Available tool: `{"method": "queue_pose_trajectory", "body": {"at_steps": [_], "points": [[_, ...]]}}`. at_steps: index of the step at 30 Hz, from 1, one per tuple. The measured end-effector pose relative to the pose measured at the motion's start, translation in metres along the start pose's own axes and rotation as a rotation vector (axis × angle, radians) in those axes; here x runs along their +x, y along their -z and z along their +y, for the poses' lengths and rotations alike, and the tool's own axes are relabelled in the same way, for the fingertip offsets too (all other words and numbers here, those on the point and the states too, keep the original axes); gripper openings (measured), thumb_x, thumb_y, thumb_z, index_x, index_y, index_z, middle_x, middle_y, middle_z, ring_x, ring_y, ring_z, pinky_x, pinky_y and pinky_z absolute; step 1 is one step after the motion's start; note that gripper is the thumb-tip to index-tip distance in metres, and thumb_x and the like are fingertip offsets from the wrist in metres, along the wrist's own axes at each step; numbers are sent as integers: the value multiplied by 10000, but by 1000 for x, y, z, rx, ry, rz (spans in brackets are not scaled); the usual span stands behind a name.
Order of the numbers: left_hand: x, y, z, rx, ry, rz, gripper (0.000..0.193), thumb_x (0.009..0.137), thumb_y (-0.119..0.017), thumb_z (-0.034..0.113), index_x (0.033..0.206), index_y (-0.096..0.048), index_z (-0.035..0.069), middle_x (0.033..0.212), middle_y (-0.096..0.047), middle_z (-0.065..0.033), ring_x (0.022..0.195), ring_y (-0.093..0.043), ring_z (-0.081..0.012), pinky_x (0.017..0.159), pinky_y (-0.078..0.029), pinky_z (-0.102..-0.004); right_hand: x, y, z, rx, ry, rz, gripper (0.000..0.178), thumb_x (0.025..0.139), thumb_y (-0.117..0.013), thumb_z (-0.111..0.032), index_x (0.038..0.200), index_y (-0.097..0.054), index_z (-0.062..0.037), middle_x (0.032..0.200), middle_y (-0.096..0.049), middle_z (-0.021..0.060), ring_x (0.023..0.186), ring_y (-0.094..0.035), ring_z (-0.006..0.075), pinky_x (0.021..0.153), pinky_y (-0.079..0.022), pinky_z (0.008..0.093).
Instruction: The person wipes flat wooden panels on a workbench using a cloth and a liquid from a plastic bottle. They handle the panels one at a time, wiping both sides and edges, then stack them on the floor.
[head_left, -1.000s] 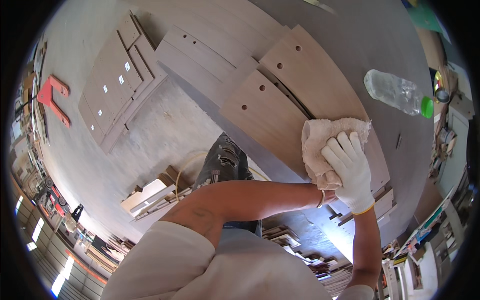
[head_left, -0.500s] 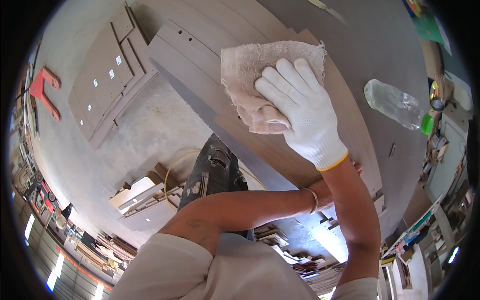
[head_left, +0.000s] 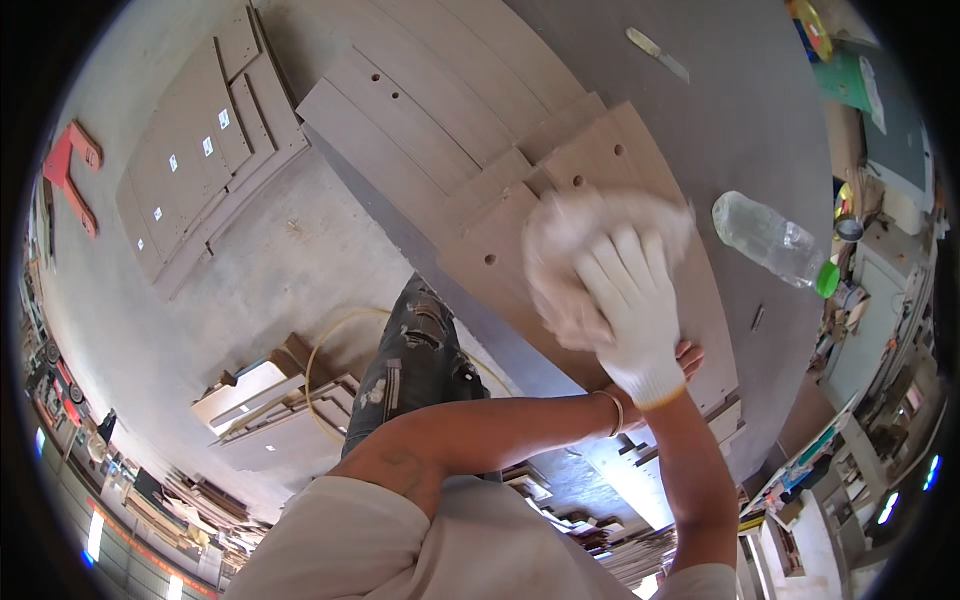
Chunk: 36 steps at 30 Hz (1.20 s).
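Note:
My right hand [head_left: 632, 300], in a white knit glove, presses a crumpled pale cloth [head_left: 565, 240] flat onto a tan wooden panel [head_left: 490, 235] with drilled holes. The cloth is motion-blurred. The panel lies among several similar panels on a grey table [head_left: 760, 130]. My bare left arm crosses under the right one, with a thin bracelet at the wrist. My left hand [head_left: 688, 354] lies at the panel's near edge. Only its fingertips show past the glove's cuff, so its grip is hidden.
A clear plastic bottle [head_left: 772, 241] with a green cap lies on the table right of the cloth. A flat metal blade [head_left: 658, 53] lies farther back. On the concrete floor are stacked grey panels [head_left: 195, 160], a red frame [head_left: 68, 170], a yellow hose loop [head_left: 325, 350] and scrap boards [head_left: 265, 405].
My gloved hand swept the cloth up and left across the panels, then back down toward me to the right. My left hand stayed at the panel's edge.

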<state>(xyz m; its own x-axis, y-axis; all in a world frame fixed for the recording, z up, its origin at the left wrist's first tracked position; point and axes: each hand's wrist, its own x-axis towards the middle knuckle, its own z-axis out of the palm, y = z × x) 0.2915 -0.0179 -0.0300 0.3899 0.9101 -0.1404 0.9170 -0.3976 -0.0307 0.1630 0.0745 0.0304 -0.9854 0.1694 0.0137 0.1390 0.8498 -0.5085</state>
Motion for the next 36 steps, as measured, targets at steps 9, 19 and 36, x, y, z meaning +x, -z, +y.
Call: {"method": "queue_pose_trajectory", "body": {"at_steps": [9,19,36], "points": [[-10,-5,6,-59,197,139,817,1027,-429,466,1705,-187,80,1806,-85,-109,1661,-104,-327,1358,-119,-594,34,-21,-2,-133,81,171,562,686,-794,-395,1102,-649,-47,1142,-604,114,1099,-555,368,996,-417,536],[-16,4,-6,-200,129,165,847,1010,-418,503,1692,-211,46,1801,-107,-113,1664,-88,-306,1368,-86,-568,35,-17,-8,-102,0,129,504,738,-764,-317,1138,-651,-33,1179,-609,106,1144,-540,384,1049,-400,555],[-15,-7,5,-184,137,204,834,1011,-440,473,1688,-216,41,1794,-152,-109,1653,-155,-314,1366,-129,-556,40,-12,-10,-54,14,191,481,743,-743,-301,1139,-662,-41,1197,-622,104,1172,-548,363,1047,-415,531]]}}
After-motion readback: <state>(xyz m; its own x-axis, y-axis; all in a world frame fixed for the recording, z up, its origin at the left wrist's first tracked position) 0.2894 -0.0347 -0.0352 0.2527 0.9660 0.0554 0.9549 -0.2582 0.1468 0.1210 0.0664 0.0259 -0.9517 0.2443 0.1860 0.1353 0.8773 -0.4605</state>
